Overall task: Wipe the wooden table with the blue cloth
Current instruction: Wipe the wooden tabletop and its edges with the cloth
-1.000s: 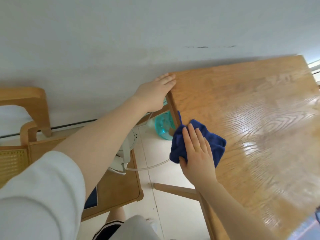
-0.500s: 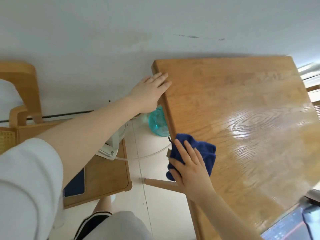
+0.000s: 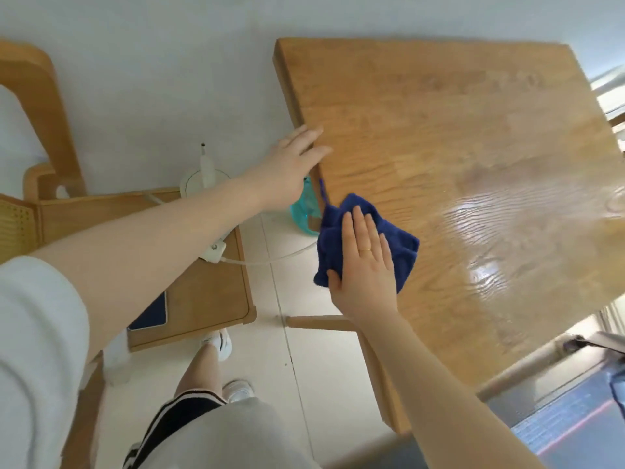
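Here a glossy wooden table point(image 3: 456, 137) stands against a white wall point(image 3: 152, 79) over pale floor tiles. The right hand point(image 3: 367, 265) lies flat, fingers straight and together, pressing the blue cloth point(image 3: 399, 242) onto the table's left edge. The left hand point(image 3: 291, 167), fingers extended, rests on that edge further back. One cloth, two hands; one teal bottle point(image 3: 302, 211) stands below, and one chair point(image 3: 189, 265) left.
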Available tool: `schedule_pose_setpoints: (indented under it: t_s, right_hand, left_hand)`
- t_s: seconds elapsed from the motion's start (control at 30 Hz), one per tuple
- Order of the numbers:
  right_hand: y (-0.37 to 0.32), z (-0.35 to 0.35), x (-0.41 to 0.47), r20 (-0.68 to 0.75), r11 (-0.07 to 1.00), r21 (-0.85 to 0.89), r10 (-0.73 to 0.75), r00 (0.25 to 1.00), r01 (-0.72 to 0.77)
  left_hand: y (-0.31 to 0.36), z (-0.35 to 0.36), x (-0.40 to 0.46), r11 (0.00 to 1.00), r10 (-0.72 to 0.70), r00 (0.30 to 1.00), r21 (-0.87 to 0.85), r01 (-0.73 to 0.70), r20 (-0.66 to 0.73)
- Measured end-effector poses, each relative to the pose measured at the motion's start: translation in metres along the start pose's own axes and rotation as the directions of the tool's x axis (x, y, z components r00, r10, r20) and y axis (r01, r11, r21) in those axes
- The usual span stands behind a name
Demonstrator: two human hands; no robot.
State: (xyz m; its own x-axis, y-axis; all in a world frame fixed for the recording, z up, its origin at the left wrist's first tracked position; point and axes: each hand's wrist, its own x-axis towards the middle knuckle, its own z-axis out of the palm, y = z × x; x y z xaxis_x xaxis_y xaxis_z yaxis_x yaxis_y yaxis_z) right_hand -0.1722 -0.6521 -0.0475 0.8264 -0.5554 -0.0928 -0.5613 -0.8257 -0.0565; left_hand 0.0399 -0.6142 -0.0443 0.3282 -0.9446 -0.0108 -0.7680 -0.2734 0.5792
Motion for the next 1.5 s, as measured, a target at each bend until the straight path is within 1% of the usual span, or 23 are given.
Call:
schedule_pose_setpoints:
  t_s: [0.1, 0.17, 0.2, 0.27, 0.33, 0.4, 0.47, 0.5, 0.57, 0.7, 0.77, 0.83, 0.93, 1.0, 1.07, 1.1, 1.17, 1.23, 1.27, 1.3, 1.37, 1.43, 1.5]
  right_hand:
    - [0.014, 0.002, -0.053, 0.056, 0.999, 0.014, -0.042, 0.998, 0.041]
    - [0.017, 0.005, -0.058, 0.062, 0.999, 0.002, -0.044, 0.997, 0.044]
    - [0.016, 0.005, -0.053, 0.053, 0.999, -0.001, -0.044, 0.998, 0.044]
    - [0.009, 0.006, -0.038, 0.008, 0.999, 0.007, -0.038, 0.999, 0.038]
    - [0.002, 0.007, -0.026, 0.002, 1.000, 0.016, -0.009, 1.000, 0.009]
    - [-0.003, 0.010, -0.026, -0.012, 1.000, 0.004, 0.027, 1.000, -0.027]
    - [-0.001, 0.014, -0.047, -0.022, 0.997, 0.011, 0.076, 0.997, -0.076]
    - [0.003, 0.017, -0.067, -0.052, 0.995, 0.011, 0.100, 0.994, -0.100]
    - [0.011, 0.022, -0.114, -0.118, 0.989, 0.009, 0.148, 0.982, -0.148]
    - [0.025, 0.030, -0.186, -0.146, 0.977, 0.036, 0.214, 0.966, -0.211]
    - [0.023, 0.031, -0.182, -0.141, 0.968, 0.033, 0.250, 0.958, -0.248]
    - [0.015, 0.028, -0.155, -0.152, 0.962, 0.038, 0.274, 0.950, -0.272]
    - [0.008, 0.023, -0.119, -0.109, 0.963, 0.076, 0.265, 0.958, -0.258]
    - [0.013, 0.026, -0.128, -0.097, 0.950, 0.081, 0.307, 0.947, -0.300]
    - [0.018, 0.033, -0.165, -0.132, 0.907, 0.080, 0.421, 0.898, -0.413]
    - [0.018, 0.038, -0.185, -0.155, 0.870, 0.120, 0.493, 0.856, -0.479]
    - [0.011, 0.046, -0.213, -0.135, 0.774, 0.301, 0.613, 0.779, -0.557]
    - [0.005, 0.050, -0.215, -0.076, 0.640, 0.540, 0.685, 0.725, -0.547]
    - [0.006, 0.049, -0.209, -0.051, 0.572, 0.629, 0.706, 0.706, -0.527]
    - [0.013, 0.047, -0.199, -0.050, 0.535, 0.668, 0.726, 0.686, -0.517]
    - [0.039, 0.039, -0.175, -0.067, 0.511, 0.641, 0.780, 0.622, -0.572]
    - [0.074, 0.029, -0.156, -0.044, 0.482, 0.547, 0.833, 0.552, -0.684]
    - [0.094, 0.022, -0.149, -0.029, 0.454, 0.505, 0.859, 0.512, -0.734]
  left_hand:
    - [0.023, 0.017, -0.019, 0.996, 0.074, 0.997, 0.052, -0.072, -0.037]
    - [0.035, 0.025, -0.032, 0.992, 0.063, 0.996, 0.117, -0.055, -0.061]
    - [0.038, 0.027, -0.037, 0.988, 0.034, 0.998, 0.152, -0.027, -0.043]
    - [0.039, 0.028, -0.043, 0.975, -0.038, 0.998, 0.219, 0.025, 0.052]
    - [0.038, 0.026, -0.049, 0.961, -0.065, 0.990, 0.275, 0.027, 0.129]
    - [0.040, 0.024, -0.055, 0.954, -0.065, 0.985, 0.300, 0.014, 0.160]
    - [0.050, 0.026, -0.063, 0.950, -0.068, 0.983, 0.313, 0.012, 0.170]
    - [0.060, 0.030, -0.069, 0.949, -0.047, 0.983, 0.314, -0.011, 0.179]
    - [0.077, 0.039, -0.078, 0.947, 0.041, 0.975, 0.302, -0.107, 0.217]
    - [0.107, 0.056, -0.091, 0.918, 0.176, 0.948, 0.304, -0.256, 0.265]
    - [0.117, 0.063, -0.096, 0.900, 0.211, 0.936, 0.318, -0.299, 0.283]
    - [0.116, 0.066, -0.100, 0.894, 0.197, 0.928, 0.330, -0.303, 0.317]
    - [0.109, 0.065, -0.107, 0.889, 0.187, 0.916, 0.335, -0.311, 0.354]
    - [0.110, 0.061, -0.108, 0.904, 0.183, 0.913, 0.302, -0.302, 0.365]
    - [0.118, 0.057, -0.106, 0.935, 0.155, 0.916, 0.244, -0.257, 0.371]
    - [0.122, 0.057, -0.105, 0.945, 0.140, 0.918, 0.227, -0.236, 0.371]
    - [0.131, 0.056, -0.100, 0.952, 0.124, 0.923, 0.217, -0.214, 0.363]
    - [0.142, 0.060, -0.096, 0.953, 0.140, 0.928, 0.208, -0.221, 0.345]
    - [0.147, 0.063, -0.095, 0.951, 0.160, 0.924, 0.197, -0.238, 0.347]
    - [0.153, 0.065, -0.093, 0.947, 0.187, 0.915, 0.182, -0.264, 0.357]
    - [0.163, 0.070, -0.087, 0.938, 0.241, 0.890, 0.144, -0.316, 0.386]
    - [0.172, 0.073, -0.082, 0.929, 0.267, 0.858, 0.119, -0.350, 0.439]
    - [0.180, 0.075, -0.074, 0.918, 0.279, 0.826, 0.115, -0.378, 0.491]
